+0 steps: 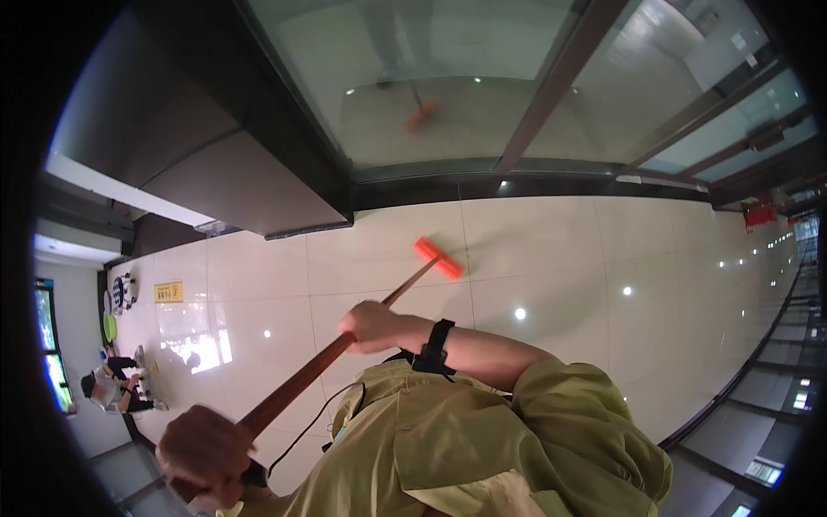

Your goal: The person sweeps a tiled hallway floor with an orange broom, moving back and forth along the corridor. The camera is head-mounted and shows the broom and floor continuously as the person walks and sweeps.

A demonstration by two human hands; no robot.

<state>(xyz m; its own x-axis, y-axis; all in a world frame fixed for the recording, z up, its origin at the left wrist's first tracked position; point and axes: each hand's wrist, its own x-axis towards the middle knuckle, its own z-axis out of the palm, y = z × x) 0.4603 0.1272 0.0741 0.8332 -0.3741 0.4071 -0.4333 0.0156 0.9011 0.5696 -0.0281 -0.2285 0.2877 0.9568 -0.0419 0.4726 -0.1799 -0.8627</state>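
A long brown wooden handle (291, 382) runs diagonally from the lower left to an orange-red brush head (439, 257), which rests on the glossy tiled floor. My left hand (207, 452) is wrapped around the upper part of the handle at the lower left and looks slightly blurred. Farther down the shaft, my right hand (371, 326) grips it in front of my body. A black strap with a small device (435, 352) is on my right wrist. The brush head lies apart from the glass wall, near a tile joint.
A framed glass partition (439, 142) stands ahead, reflecting the brush. A dark column (258, 174) juts out at left. A yellow floor sign (168, 292) lies beyond it. A person (116, 384) sits at the far left. Red objects (759, 214) stand by the right wall.
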